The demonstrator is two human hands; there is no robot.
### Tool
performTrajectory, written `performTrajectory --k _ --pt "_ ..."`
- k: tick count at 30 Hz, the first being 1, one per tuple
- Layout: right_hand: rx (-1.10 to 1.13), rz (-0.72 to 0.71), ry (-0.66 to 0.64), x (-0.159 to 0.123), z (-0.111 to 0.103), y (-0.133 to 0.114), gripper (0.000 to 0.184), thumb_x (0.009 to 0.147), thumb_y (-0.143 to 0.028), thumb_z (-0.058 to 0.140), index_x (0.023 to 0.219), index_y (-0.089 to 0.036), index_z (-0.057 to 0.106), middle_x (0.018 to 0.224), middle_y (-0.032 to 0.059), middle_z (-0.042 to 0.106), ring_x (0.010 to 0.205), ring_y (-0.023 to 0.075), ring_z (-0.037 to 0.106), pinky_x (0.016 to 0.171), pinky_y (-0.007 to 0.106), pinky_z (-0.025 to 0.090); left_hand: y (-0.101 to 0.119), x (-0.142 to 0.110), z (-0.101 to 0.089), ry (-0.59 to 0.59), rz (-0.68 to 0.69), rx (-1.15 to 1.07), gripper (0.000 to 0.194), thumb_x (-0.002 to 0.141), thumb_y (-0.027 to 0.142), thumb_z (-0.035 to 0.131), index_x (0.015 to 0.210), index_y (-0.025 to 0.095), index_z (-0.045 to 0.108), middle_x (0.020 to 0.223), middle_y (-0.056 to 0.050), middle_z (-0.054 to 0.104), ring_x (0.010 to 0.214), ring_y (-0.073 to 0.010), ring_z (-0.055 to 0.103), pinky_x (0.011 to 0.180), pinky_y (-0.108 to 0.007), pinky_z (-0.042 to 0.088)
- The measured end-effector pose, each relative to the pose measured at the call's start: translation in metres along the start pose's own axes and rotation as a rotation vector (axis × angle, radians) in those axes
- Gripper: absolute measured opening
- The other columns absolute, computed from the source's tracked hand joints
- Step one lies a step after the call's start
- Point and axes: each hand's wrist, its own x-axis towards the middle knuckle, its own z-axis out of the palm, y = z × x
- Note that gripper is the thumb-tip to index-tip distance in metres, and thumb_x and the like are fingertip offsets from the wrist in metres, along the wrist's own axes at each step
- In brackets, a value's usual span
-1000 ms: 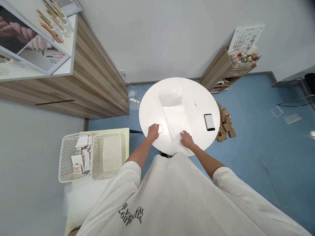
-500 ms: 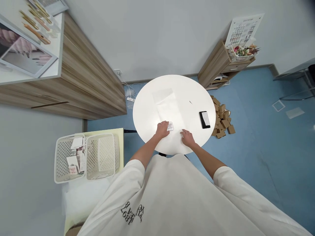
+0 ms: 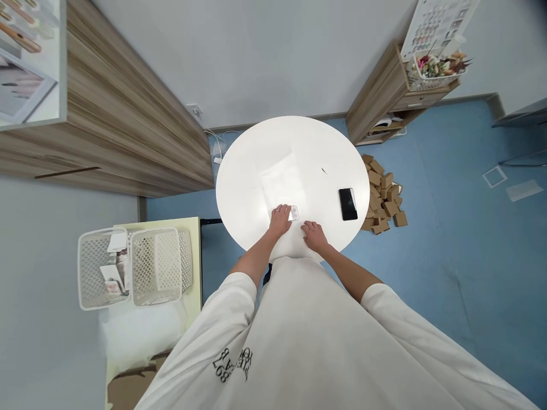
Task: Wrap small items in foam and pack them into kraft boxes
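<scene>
My left hand (image 3: 280, 220) is closed on a small clear plastic case (image 3: 294, 213), whose right end sticks out past the fingers. What lies inside the case is too small to make out. To the right, my right hand (image 3: 315, 236) rests on the white oval table (image 3: 243, 165) near its front edge. Its fingers are loosely bent and apart, and no object shows in them. A clear plastic sheet or bag (image 3: 280, 177), shiny with glare, lies flat just beyond my left hand.
On the table's right side lies a black phone (image 3: 348, 204); a tiny dark object (image 3: 323, 171) is beyond it. Small cardboard boxes (image 3: 384, 196) are heaped on the floor at right. White baskets (image 3: 156, 267) stand on a side table at left, near a wooden cabinet (image 3: 141, 114).
The camera view has shifted, so the table sits slightly higher and further left. My left hand stays at the plastic case and my right hand stays on the table.
</scene>
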Motion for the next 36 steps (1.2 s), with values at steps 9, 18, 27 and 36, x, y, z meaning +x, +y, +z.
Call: performTrajectory --k 9,18,27,36 --pt "-0.057 -0.032 0.006 0.005 0.001 -0.001 0.044 0.094 -0.019 0.044 0.136 -0.021 0.056 0.143 0.0139 0.048 0.126 0.0335 0.039 0.107 0.045 0.03 -0.003 -0.003 -0.002 -0.012 0.018 0.033 0.067 0.091 0.026 0.059 0.152 0.021 0.033 0.158 -0.013 0.037 0.15 -0.0302 0.027 0.118 -0.045 0.027" --pt "-0.233 -0.092 0.095 0.013 0.006 -0.001 0.031 0.091 -0.008 0.048 0.113 -0.018 0.067 0.126 0.0161 0.056 0.111 0.0312 0.047 0.094 0.042 0.035 -0.007 -0.003 0.005 0.032 0.041 0.024 0.067 0.089 0.026 0.062 0.151 0.021 0.037 0.157 -0.014 0.039 0.149 -0.0309 0.03 0.118 -0.045 0.027" --pt "-0.061 -0.122 0.076 0.027 -0.036 -0.005 0.015 0.092 -0.017 0.052 0.099 -0.019 0.065 0.114 0.0125 0.061 0.103 0.0263 0.054 0.09 0.037 0.039 -0.022 -0.013 -0.012 0.14 -0.05 -0.062 0.046 0.102 0.025 0.036 0.147 0.019 0.044 0.161 -0.013 0.035 0.146 -0.0267 0.037 0.12 -0.046 0.027" --pt "-0.041 -0.049 0.023 0.088 -0.074 -0.002 0.015 0.094 -0.019 0.049 0.102 -0.018 0.062 0.112 0.0124 0.063 0.1 0.0257 0.056 0.083 0.034 0.04 -0.016 -0.025 -0.049 0.335 -0.066 -0.102 0.042 0.102 0.021 0.034 0.14 0.021 0.049 0.154 -0.012 0.044 0.141 -0.0249 0.042 0.114 -0.046 0.035"
